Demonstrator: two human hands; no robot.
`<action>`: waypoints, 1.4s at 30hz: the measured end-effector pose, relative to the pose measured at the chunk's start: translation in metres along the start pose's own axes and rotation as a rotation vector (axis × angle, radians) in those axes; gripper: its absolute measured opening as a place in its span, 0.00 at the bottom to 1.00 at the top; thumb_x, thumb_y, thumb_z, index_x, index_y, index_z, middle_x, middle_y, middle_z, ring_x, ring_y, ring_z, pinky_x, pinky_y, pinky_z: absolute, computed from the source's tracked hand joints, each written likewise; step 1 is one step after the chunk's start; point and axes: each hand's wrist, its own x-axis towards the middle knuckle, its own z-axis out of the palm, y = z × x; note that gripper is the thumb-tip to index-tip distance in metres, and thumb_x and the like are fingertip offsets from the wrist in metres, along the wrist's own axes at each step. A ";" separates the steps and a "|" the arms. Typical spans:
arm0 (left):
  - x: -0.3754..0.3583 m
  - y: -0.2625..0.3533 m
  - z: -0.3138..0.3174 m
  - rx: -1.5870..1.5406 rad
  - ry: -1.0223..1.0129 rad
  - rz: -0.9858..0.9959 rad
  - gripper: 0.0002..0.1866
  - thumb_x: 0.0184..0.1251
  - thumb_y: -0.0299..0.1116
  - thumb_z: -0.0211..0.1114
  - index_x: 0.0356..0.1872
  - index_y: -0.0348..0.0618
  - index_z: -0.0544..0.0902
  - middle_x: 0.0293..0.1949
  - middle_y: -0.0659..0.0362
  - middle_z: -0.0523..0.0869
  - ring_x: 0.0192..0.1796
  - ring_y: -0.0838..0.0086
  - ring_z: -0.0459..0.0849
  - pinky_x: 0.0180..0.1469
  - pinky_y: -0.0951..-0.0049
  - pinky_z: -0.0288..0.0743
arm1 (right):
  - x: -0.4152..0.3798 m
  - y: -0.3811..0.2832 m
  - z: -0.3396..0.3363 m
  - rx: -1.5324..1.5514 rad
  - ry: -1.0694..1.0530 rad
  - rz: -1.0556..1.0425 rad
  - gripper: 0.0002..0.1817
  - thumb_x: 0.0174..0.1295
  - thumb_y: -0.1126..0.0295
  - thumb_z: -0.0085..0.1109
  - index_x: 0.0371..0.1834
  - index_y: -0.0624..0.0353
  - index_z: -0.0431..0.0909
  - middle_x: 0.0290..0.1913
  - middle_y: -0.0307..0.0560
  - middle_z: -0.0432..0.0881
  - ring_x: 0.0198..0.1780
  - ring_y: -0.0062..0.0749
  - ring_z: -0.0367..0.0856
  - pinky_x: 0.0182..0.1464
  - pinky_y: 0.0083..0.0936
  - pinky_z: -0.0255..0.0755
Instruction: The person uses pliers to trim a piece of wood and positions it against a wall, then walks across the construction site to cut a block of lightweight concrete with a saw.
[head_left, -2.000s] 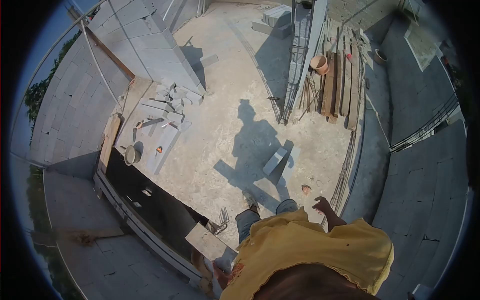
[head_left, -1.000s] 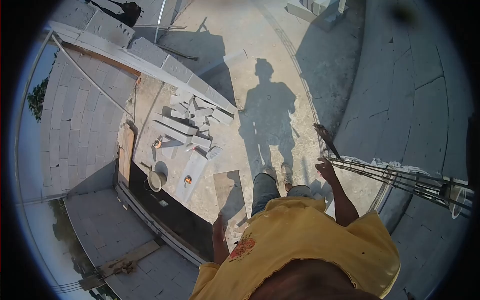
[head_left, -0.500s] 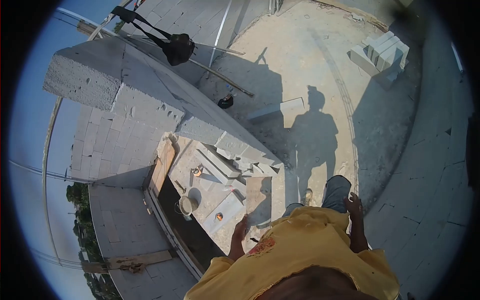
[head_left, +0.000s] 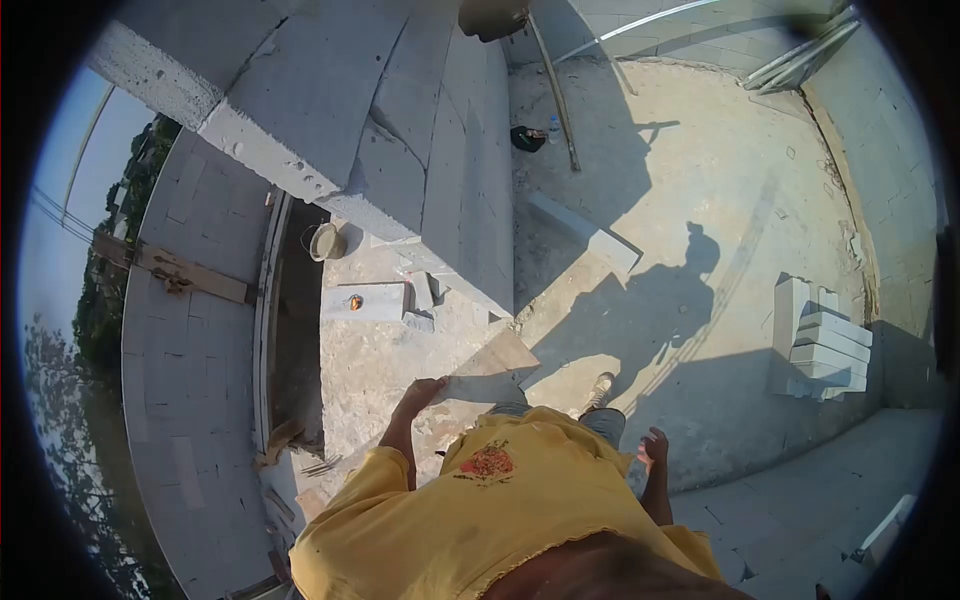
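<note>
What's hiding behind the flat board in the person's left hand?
Around the flat board, held in the left hand, you can see pale floor and, past its far edge, a gray block wall. Whatever is directly behind the board is covered.

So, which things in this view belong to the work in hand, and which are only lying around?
In hand, it seems:
board, held by the left hand

Probably just lying around:
stack of blocks
bucket
block with a small orange thing on it
bottle
</note>
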 end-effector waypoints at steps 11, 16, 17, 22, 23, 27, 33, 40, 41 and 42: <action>-0.097 -0.020 0.045 -0.852 0.298 -0.016 0.29 0.68 0.63 0.62 0.39 0.43 0.89 0.31 0.61 0.86 0.34 0.78 0.80 0.38 0.72 0.75 | 0.081 -0.169 0.033 -0.522 -0.412 0.009 0.25 0.64 0.73 0.57 0.66 0.57 0.69 0.48 0.52 0.81 0.35 0.34 0.79 0.29 0.33 0.72; -0.152 -0.078 0.036 -1.292 0.578 -0.047 0.24 0.73 0.59 0.58 0.41 0.47 0.86 0.29 0.66 0.81 0.24 0.82 0.74 0.29 0.78 0.70 | 0.086 -0.258 0.171 -0.793 -0.531 -0.203 0.24 0.65 0.71 0.58 0.65 0.58 0.71 0.48 0.51 0.82 0.38 0.34 0.80 0.34 0.33 0.73; -0.164 -0.097 0.038 -1.321 0.679 -0.049 0.25 0.73 0.60 0.57 0.43 0.47 0.86 0.28 0.67 0.80 0.24 0.82 0.74 0.28 0.78 0.69 | 0.078 -0.266 0.203 -0.847 -0.562 -0.232 0.23 0.65 0.70 0.58 0.64 0.58 0.71 0.48 0.51 0.82 0.38 0.34 0.80 0.35 0.33 0.73; -0.191 -0.240 0.043 -1.540 1.164 -0.347 0.32 0.73 0.61 0.57 0.59 0.41 0.81 0.53 0.59 0.83 0.51 0.73 0.80 0.53 0.70 0.72 | 0.013 -0.250 0.353 -1.047 -0.724 -0.298 0.22 0.66 0.67 0.59 0.63 0.59 0.73 0.47 0.51 0.83 0.41 0.34 0.81 0.40 0.33 0.74; -0.202 -0.259 0.041 -1.603 1.205 -0.372 0.33 0.73 0.61 0.57 0.62 0.40 0.80 0.57 0.58 0.81 0.56 0.72 0.78 0.57 0.69 0.70 | 0.002 -0.241 0.379 -1.094 -0.764 -0.306 0.22 0.66 0.67 0.59 0.62 0.60 0.73 0.47 0.51 0.83 0.42 0.34 0.81 0.41 0.33 0.74; -0.235 -0.319 0.034 -1.827 1.336 -0.392 0.37 0.73 0.62 0.57 0.66 0.38 0.77 0.63 0.56 0.79 0.63 0.68 0.74 0.65 0.65 0.64 | -0.028 -0.202 0.471 -1.259 -0.900 -0.343 0.21 0.67 0.64 0.60 0.61 0.60 0.74 0.47 0.50 0.84 0.44 0.34 0.82 0.45 0.32 0.75; -0.259 -0.328 0.034 -1.828 1.534 -0.743 0.37 0.72 0.62 0.57 0.65 0.37 0.78 0.62 0.55 0.80 0.64 0.67 0.74 0.66 0.64 0.63 | 0.039 -0.158 0.600 -1.471 -1.132 -0.629 0.21 0.69 0.61 0.62 0.59 0.62 0.76 0.47 0.50 0.85 0.48 0.34 0.83 0.51 0.32 0.76; -0.263 -0.320 0.053 -1.954 1.578 -1.002 0.36 0.74 0.61 0.55 0.64 0.36 0.78 0.60 0.54 0.82 0.60 0.67 0.77 0.65 0.65 0.66 | -0.030 -0.159 0.773 -1.588 -1.319 -0.073 0.23 0.65 0.65 0.61 0.61 0.63 0.75 0.49 0.54 0.84 0.46 0.39 0.84 0.46 0.35 0.79; -0.258 -0.318 0.051 -1.947 1.563 -1.068 0.36 0.74 0.60 0.55 0.64 0.35 0.79 0.60 0.53 0.82 0.60 0.67 0.78 0.65 0.65 0.66 | -0.042 -0.162 0.807 -1.620 -1.270 -0.074 0.23 0.64 0.67 0.61 0.61 0.62 0.75 0.48 0.54 0.84 0.45 0.39 0.84 0.44 0.35 0.80; -0.256 -0.311 0.054 -1.935 1.539 -1.136 0.35 0.74 0.60 0.55 0.63 0.35 0.79 0.60 0.53 0.82 0.60 0.67 0.78 0.64 0.65 0.67 | -0.056 -0.169 0.838 -1.648 -1.216 -0.070 0.23 0.63 0.68 0.61 0.61 0.61 0.75 0.48 0.54 0.84 0.45 0.40 0.84 0.43 0.36 0.80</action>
